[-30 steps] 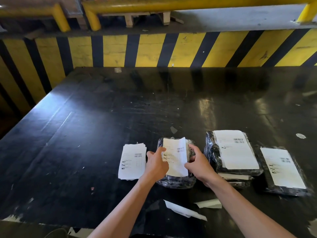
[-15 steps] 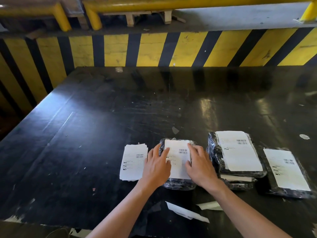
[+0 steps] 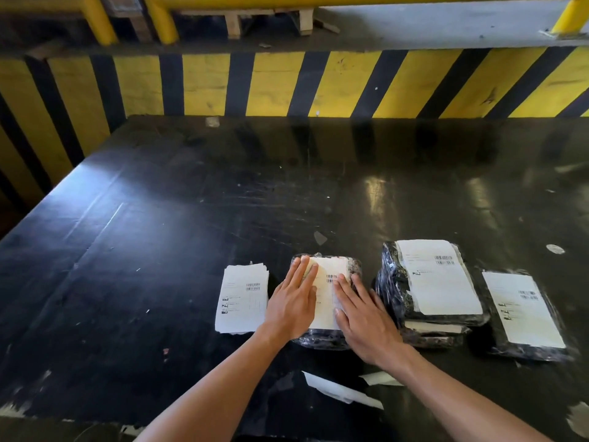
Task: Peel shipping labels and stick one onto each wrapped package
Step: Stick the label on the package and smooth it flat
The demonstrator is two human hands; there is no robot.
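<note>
A black wrapped package (image 3: 322, 339) lies near the front of the table with a white shipping label (image 3: 325, 291) on its top. My left hand (image 3: 291, 304) presses flat on the label's left side, fingers straight. On the label's right side my right hand (image 3: 361, 317) also lies flat with straight fingers. A stack of unpeeled labels (image 3: 242, 298) sits just left of the package. To the right, a labelled package (image 3: 436, 282) tops a small pile, and another labelled package (image 3: 522, 314) lies further right.
Strips of peeled white backing paper (image 3: 341, 390) lie at the table's front edge between my arms. The black table (image 3: 191, 202) stretches back to a yellow-and-black striped wall (image 3: 287, 84) with yellow rails above.
The label stood half raised between my fingers a second ago; it now lies flat on the package. Both hands have flattened and slid up over it.
</note>
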